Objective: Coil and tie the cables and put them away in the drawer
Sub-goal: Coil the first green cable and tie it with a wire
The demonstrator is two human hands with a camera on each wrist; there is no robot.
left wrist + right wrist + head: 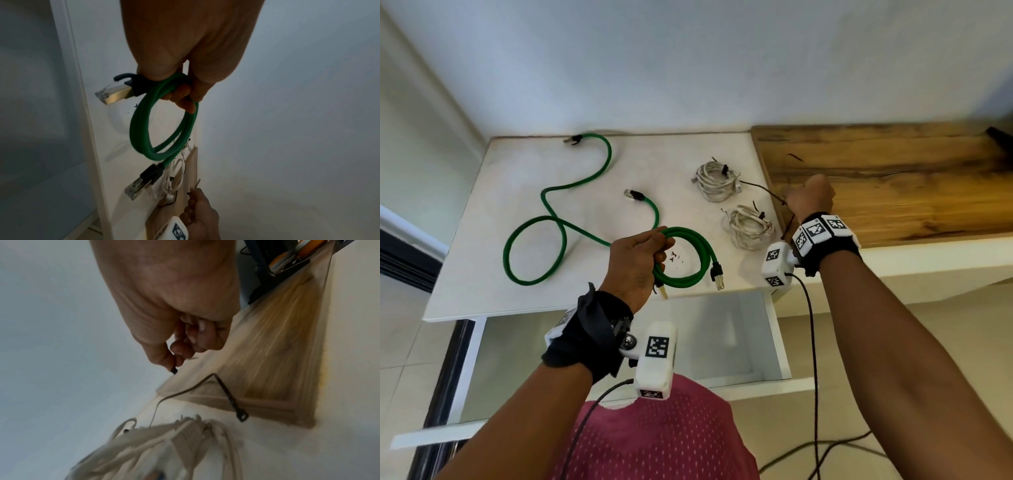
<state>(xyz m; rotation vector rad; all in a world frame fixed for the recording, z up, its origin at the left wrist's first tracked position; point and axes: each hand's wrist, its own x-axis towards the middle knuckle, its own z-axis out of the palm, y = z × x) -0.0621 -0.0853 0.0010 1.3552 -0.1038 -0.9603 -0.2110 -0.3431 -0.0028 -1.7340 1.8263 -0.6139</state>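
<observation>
Holding the coiled green cable (685, 255) just above the tabletop (482, 246), we keep our left hand (635, 263) curled round its loops while our right hand (810, 197) pinches a thin black tie (173, 369) near the wooden board (893, 185). We judge tying is in hand: next, thread that tie round the coil without letting loops spring. The drawer (774, 342) stands open below; another green cable (558, 212) lies uncoiled.

White wall (688, 61) behind; wooden board (893, 178) at right; tiled floor (400, 342).

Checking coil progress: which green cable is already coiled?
The green cable gripped in the left hand, looped in a ring. The other green cable lies loose and winding across the white tabletop.
</observation>
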